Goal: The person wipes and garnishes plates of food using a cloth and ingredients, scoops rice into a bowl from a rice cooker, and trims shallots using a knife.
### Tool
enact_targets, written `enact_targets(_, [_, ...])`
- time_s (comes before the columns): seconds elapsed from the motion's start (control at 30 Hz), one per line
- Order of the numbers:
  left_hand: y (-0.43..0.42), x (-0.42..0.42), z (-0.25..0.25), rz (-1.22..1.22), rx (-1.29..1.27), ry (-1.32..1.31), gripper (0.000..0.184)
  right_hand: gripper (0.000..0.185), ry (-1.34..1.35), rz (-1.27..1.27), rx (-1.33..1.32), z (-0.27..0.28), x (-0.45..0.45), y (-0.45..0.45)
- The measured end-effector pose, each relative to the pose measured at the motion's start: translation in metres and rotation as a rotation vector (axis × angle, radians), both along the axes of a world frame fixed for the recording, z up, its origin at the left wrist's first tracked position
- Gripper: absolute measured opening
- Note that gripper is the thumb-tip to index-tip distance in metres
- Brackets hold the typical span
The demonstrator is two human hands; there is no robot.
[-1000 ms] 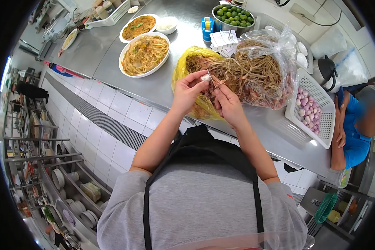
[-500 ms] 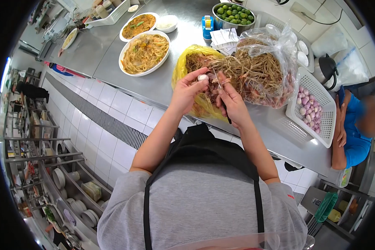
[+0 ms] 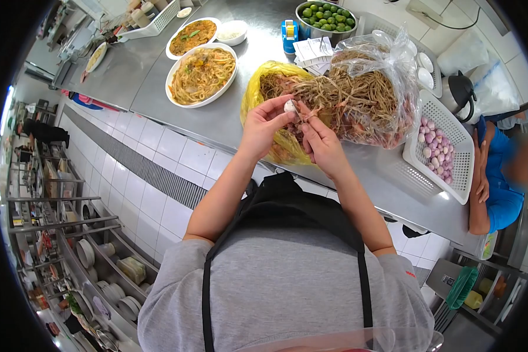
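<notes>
Between the thumb and fingers of my left hand (image 3: 266, 126) is a small whitish bulb (image 3: 290, 106). My right hand (image 3: 322, 144) is closed on a small knife, whose blade is against the bulb; most of the handle is hidden by my fingers. Both hands are over a yellow plastic bag (image 3: 253, 88) with reddish skins and dry stalks. Just right of it, a clear plastic bag (image 3: 400, 88) holds a bundle of brown dried stalks (image 3: 361, 94). Farther right, a white perforated basket (image 3: 462, 154) contains peeled pinkish shallots (image 3: 435, 149).
Noodle dish (image 3: 202, 76), orange dish (image 3: 193, 38) and white bowl (image 3: 232, 33) stand left on the steel counter (image 3: 123, 76). Behind the bags are a blue tape dispenser (image 3: 289, 36), papers (image 3: 314, 51) and a pot of limes (image 3: 327, 17). A person in blue (image 3: 501, 182) leans at the right.
My right hand has turned the knife and brought it back toward the bulb, after being slightly apart from it. The view has shifted a little.
</notes>
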State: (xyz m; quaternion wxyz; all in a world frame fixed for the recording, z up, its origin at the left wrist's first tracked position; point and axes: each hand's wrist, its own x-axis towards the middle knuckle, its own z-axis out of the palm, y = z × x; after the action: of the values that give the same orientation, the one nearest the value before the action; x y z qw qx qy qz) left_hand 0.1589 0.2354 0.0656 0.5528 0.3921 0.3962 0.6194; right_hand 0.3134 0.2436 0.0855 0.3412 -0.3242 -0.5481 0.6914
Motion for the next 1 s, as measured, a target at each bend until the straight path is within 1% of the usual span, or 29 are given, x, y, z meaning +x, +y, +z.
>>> enact_targets(0.03, [0.000, 0.000, 0.000, 0.016, 0.025, 0.072, 0.031, 0.039, 0.001, 0.000, 0.000, 0.000, 0.000, 0.001])
enact_targets(0.13, [-0.001, 0.001, 0.002, 0.030, 0.057, 0.061, 0.032, 0.039, -0.003, -0.007, 0.027, 0.002, 0.000, 0.002])
enact_targets(0.17, [-0.001, 0.001, 0.004, 0.029, 0.056, 0.061, 0.032, 0.039, 0.019, -0.001, -0.056, 0.002, 0.001, 0.002])
enact_targets(0.2, [-0.001, 0.001, 0.007, 0.014, 0.027, 0.008, 0.033, 0.039, 0.042, 0.006, -0.139, 0.003, 0.001, 0.002])
enact_targets(0.23, [-0.001, 0.001, 0.009, 0.001, -0.002, -0.046, 0.035, 0.039, 0.043, 0.007, -0.138, 0.002, 0.002, 0.003])
enact_targets(0.3, [0.000, 0.000, 0.006, 0.010, 0.010, -0.022, 0.035, 0.038, -0.001, -0.020, -0.152, 0.001, 0.003, 0.005])
enact_targets(0.4, [0.000, -0.002, 0.006, 0.006, 0.022, 0.052, 0.034, 0.038, -0.007, 0.000, -0.095, 0.007, -0.001, -0.001])
enact_targets(0.47, [-0.001, -0.002, 0.007, -0.005, 0.024, 0.100, 0.034, 0.038, 0.022, -0.005, -0.050, 0.003, -0.002, -0.002])
enact_targets(0.53, [-0.004, 0.000, 0.008, 0.039, 0.055, 0.210, 0.034, 0.038, 0.051, -0.008, -0.002, -0.004, -0.005, -0.001])
enact_targets(0.6, [-0.007, 0.000, 0.008, 0.038, 0.065, 0.221, 0.034, 0.038, 0.081, -0.055, 0.068, -0.010, -0.009, -0.001])
enact_targets(0.63, [-0.006, -0.001, 0.009, 0.036, 0.075, 0.232, 0.034, 0.038, 0.082, -0.055, 0.074, -0.008, -0.009, 0.000])
enact_targets(0.67, [-0.006, -0.002, 0.009, 0.038, 0.079, 0.232, 0.034, 0.038, 0.084, -0.064, 0.017, -0.005, -0.009, 0.001])
enact_targets(0.7, [-0.005, -0.003, 0.010, 0.010, 0.057, 0.133, 0.034, 0.038, 0.086, -0.070, -0.038, -0.003, -0.009, 0.002])
enact_targets(0.73, [-0.004, -0.003, 0.010, -0.018, 0.035, 0.034, 0.034, 0.038, 0.085, -0.066, -0.034, -0.004, -0.008, 0.004])
enact_targets(0.77, [-0.004, -0.004, 0.011, -0.016, 0.038, 0.034, 0.034, 0.038, 0.088, -0.088, -0.068, -0.005, -0.007, 0.007])
enact_targets(0.83, [-0.003, -0.005, 0.011, -0.054, -0.009, -0.207, 0.033, 0.038, 0.091, -0.107, -0.098, -0.004, -0.004, 0.010])
enact_targets(0.9, [-0.003, -0.005, 0.014, -0.034, -0.024, -0.212, 0.034, 0.040, 0.024, -0.058, -0.029, -0.002, -0.003, 0.009])
enact_targets(1.0, [-0.003, -0.002, 0.015, 0.010, -0.052, -0.203, 0.034, 0.042, 0.014, -0.035, -0.072, 0.001, -0.005, 0.002])
